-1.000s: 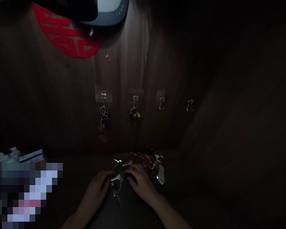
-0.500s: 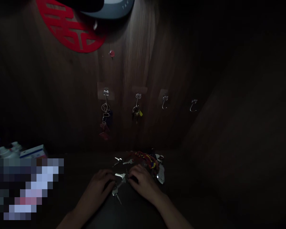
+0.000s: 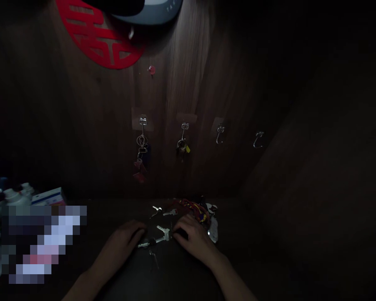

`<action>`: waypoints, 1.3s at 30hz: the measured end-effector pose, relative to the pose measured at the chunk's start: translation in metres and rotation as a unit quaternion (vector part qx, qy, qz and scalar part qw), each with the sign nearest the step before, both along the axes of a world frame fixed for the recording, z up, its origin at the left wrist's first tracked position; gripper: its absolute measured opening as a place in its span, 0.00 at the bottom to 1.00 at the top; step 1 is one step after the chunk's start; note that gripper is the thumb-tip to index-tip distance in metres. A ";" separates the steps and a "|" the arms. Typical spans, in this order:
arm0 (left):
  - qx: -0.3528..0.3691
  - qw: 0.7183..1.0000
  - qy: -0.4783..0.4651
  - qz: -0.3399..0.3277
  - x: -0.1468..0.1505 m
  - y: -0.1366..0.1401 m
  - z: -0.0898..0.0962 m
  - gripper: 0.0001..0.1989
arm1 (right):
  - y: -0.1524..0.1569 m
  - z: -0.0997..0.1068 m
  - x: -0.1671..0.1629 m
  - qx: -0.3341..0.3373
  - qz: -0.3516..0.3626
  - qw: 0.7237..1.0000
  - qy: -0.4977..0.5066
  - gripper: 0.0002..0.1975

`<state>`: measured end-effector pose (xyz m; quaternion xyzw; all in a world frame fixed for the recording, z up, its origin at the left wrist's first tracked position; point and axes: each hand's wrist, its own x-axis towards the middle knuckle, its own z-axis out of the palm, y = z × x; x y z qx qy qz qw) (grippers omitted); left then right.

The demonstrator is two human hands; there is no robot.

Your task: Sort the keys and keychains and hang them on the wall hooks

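Note:
Several silver keys lie on the dark surface between my hands. My left hand (image 3: 124, 240) is apart from them on the left, fingers curved and thumb apart, holding nothing visible. A flat key (image 3: 144, 245) lies just beyond its thumb. My right hand (image 3: 194, 237) has thumb and forefinger closed at the edge of a forked pair of keys (image 3: 164, 233); the fingertips hide the grip. Thin keys (image 3: 154, 258) lie nearer to me. Farther back are another small bunch of keys (image 3: 157, 210) and a single key (image 3: 170, 212).
Behind my right hand lies a tangle of coloured cords (image 3: 196, 206) with a pale tag (image 3: 213, 230). Metal hooks line the wooden wall; one bears a keyring with a red tag (image 3: 140, 171), another a keyring (image 3: 181, 145). Bottles (image 3: 17, 196) and a box (image 3: 48, 196) stand left.
My left hand has drawn back to the left, away from the keys. The nearer keys have spread apart on the surface. My right hand stays beside the forked keys. The view has shifted slightly.

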<state>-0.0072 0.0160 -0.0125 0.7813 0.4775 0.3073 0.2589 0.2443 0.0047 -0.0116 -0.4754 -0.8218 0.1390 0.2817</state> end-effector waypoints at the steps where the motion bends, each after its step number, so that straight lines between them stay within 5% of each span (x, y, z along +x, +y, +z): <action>1: 0.002 1.000 0.002 -0.013 0.001 -0.001 0.000 0.11 | 0.000 0.000 0.000 0.000 0.007 1.000 0.001 0.07; 9: -0.006 0.994 0.075 -0.084 0.006 -0.007 -0.001 0.19 | -0.001 -0.001 -0.002 -0.006 0.010 1.000 -0.007 0.06; 16: -0.016 0.994 0.039 -0.101 0.004 -0.007 0.003 0.07 | 0.000 0.000 -0.002 -0.003 0.007 1.000 -0.009 0.06; 22: -0.107 0.992 -0.061 -0.024 0.008 -0.008 0.016 0.09 | -0.001 0.000 -0.004 0.007 0.006 1.000 -0.005 0.06; 30: -0.273 0.916 -0.293 0.022 0.016 -0.010 0.032 0.14 | -0.001 0.000 -0.010 0.027 0.004 0.999 0.028 0.06; 39: -0.330 0.839 -0.428 0.073 0.012 -0.005 0.023 0.14 | 0.001 0.004 -0.008 0.044 -0.071 0.994 0.070 0.07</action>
